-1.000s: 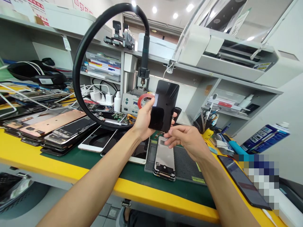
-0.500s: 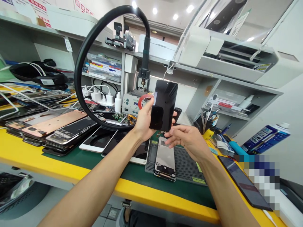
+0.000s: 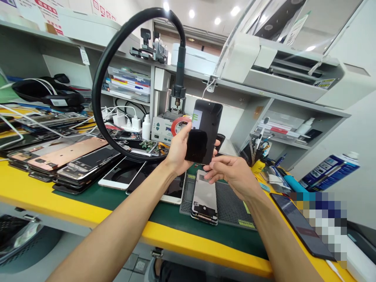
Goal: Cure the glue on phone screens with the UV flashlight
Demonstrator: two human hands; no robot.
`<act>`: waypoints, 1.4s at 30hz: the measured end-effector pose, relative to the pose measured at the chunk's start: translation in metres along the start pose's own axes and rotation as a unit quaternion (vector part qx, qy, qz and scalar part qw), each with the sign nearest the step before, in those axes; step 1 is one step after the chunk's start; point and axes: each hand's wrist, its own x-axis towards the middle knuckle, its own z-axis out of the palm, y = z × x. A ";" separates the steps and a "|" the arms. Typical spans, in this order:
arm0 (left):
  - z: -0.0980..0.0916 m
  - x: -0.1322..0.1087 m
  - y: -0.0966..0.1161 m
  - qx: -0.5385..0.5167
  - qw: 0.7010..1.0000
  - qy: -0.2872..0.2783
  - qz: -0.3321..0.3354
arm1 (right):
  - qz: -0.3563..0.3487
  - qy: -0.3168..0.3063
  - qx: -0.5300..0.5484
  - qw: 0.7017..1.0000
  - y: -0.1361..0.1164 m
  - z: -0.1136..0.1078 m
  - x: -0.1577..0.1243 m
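Observation:
My left hand (image 3: 178,153) grips a black-faced phone (image 3: 205,131) from behind and the side, keeping it nearly upright with its dark glass towards me. The thumb lies along the left edge and fingertips show at the right edge. A pale patch with green marks, seemingly a reflection, shows on the glass. At the phone's lower right corner, my right hand (image 3: 227,172) is closed in a pinch; whatever lies between its fingertips is hidden. Beneath that hand, a phone screen panel (image 3: 205,194) rests with its grey back up on a perforated grey mat (image 3: 232,207).
Several phones and screens (image 3: 67,152) are piled at left, beside a white-framed phone (image 3: 120,174). A thick black hose (image 3: 96,90) arches over the bench. Red tape (image 3: 175,127) stands behind the phone. At right are a tool holder (image 3: 258,150), a spray can (image 3: 330,170) and another phone (image 3: 302,227).
The held phone has tilted slightly, its top shifting a little to the right, and a white and green patch now shows on its glass. Both hands stay almost in place.

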 end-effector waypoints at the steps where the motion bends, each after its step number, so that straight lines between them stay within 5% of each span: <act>1: -0.001 0.000 0.000 0.006 1.000 -0.006 -0.002 | -0.001 0.000 -0.002 1.000 -0.001 0.000 0.000; 42: 0.001 0.000 0.000 0.017 1.000 0.014 0.004 | 0.012 -0.006 -0.004 1.000 -0.004 0.000 0.001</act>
